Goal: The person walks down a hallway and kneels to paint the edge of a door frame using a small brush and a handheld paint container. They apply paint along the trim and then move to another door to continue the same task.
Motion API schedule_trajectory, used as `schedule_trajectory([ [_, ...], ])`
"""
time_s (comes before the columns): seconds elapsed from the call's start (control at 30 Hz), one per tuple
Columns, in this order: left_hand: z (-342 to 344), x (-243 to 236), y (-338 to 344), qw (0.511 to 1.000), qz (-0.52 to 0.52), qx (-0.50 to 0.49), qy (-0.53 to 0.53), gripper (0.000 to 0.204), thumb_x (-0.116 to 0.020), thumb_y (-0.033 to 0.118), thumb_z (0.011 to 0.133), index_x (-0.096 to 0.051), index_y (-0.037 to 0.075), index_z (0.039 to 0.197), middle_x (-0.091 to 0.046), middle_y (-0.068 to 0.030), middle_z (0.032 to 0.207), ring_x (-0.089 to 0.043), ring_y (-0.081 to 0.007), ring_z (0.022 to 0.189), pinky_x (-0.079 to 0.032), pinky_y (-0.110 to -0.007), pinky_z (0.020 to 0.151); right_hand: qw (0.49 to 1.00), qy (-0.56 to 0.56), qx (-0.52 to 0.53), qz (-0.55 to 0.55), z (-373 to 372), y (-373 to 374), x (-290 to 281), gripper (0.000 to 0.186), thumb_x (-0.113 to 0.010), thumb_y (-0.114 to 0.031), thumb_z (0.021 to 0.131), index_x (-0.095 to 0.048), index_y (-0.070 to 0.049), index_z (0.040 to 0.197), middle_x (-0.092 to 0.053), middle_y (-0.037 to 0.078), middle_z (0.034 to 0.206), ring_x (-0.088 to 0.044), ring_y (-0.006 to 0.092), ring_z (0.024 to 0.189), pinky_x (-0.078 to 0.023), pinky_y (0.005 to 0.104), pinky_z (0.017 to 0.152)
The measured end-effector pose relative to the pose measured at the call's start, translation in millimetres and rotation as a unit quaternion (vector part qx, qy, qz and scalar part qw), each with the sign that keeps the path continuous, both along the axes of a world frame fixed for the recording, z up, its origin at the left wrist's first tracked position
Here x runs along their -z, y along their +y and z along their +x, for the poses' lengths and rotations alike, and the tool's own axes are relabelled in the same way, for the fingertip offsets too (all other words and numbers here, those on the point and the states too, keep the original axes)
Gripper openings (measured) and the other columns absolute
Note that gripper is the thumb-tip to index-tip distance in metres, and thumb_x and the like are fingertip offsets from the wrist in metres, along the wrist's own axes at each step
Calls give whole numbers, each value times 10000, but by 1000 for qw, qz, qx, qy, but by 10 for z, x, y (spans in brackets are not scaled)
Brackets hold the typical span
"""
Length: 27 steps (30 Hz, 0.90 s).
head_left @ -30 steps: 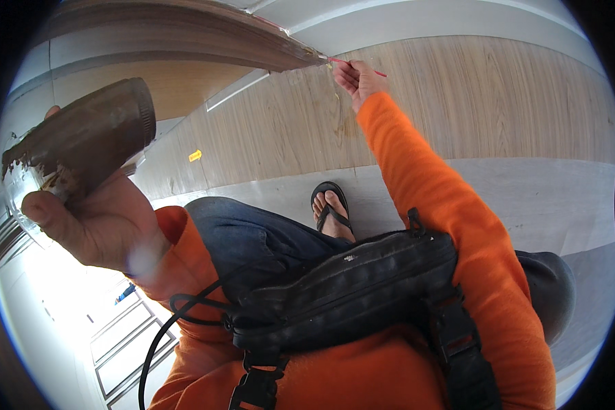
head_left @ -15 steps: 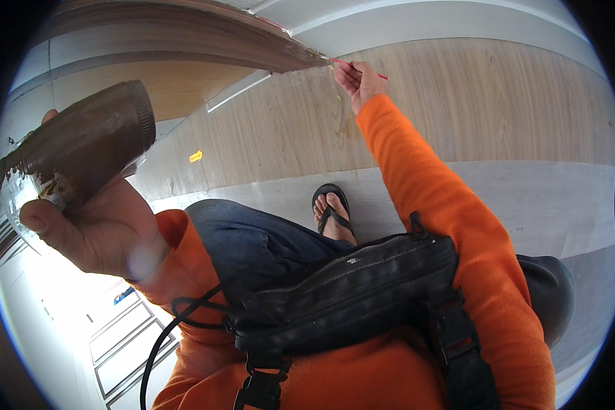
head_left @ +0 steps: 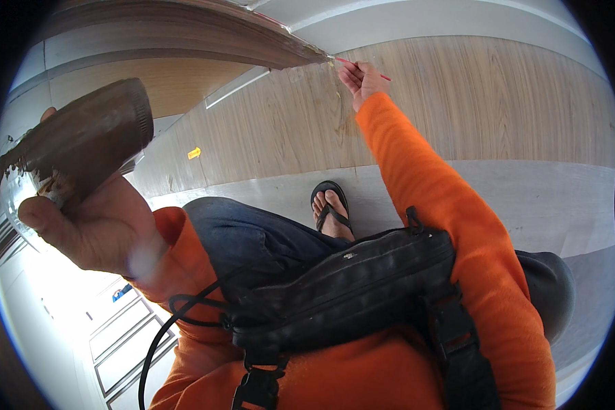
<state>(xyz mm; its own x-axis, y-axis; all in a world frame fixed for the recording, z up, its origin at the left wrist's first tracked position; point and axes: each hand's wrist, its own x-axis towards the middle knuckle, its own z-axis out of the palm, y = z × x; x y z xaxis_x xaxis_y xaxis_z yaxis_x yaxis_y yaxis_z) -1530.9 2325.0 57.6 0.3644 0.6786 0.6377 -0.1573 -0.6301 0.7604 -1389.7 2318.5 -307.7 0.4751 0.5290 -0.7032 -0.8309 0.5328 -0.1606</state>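
Note:
My left hand (head_left: pixel 106 219) is wrapped round a clear jar (head_left: pixel 96 130) coated with brown paint, held tilted at the left. Some of its wall is see-through near my thumb. Out at arm's length, my right hand (head_left: pixel 363 80) pinches a thin red-handled paintbrush (head_left: pixel 385 77). The brush's far end meets the lower end of a dark brown wooden door frame (head_left: pixel 253 49), at the corner by the floor; its bristles are too small to make out.
A wood-look floor strip (head_left: pixel 471 102) runs beyond a greyer floor (head_left: pixel 458 198). A small yellow piece (head_left: pixel 194 153) lies on the strip. A pale wall (head_left: pixel 444 20) rises behind. My sandalled foot (head_left: pixel 331 208) stands close by, and a black bag (head_left: pixel 342 287) hangs across my front.
My right hand and the paintbrush have shifted very slightly to the right. The jar in my left hand has barely moved.

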Motion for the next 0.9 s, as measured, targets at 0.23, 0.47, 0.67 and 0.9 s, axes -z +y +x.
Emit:
schedule_trajectory([
  [0.23,11,-4,-13,1000,8,10,6,667,-591,466,831,-432,-2,1279,-483,-238,1264,-431,-357,1228,-334,-516,1038,998,-53,7,26,71,-38,-142,68,-530,-59,815,-516,7,826,-623,127,724,-609,197,567,-548,277,531],
  [0.47,-17,22,32,999,-14,37,7,664,-587,461,833,-428,-1,1282,-491,-236,1256,-440,-362,1220,-342,-518,1030,997,-76,-2,-19,159,-57,-38,93,-560,-66,814,-521,9,854,-613,133,760,-616,210,609,-562,303,560],
  [0.67,39,50,19,1000,0,11,0,668,-587,468,830,-429,1,1281,-491,-243,1252,-446,-363,1216,-352,-523,1023,995,-75,-27,-52,215,-59,-21,77,-554,-55,797,-493,-8,803,-589,124,691,-577,195,536,-511,290,482],
  [0.9,7,23,7,1000,18,10,12,670,-599,458,827,-421,-1,1281,-486,-246,1255,-443,-362,1220,-347,-536,1024,990,-106,-45,-79,209,-27,-21,74,-558,-77,773,-513,-18,774,-586,106,655,-556,181,500,-469,284,446],
])
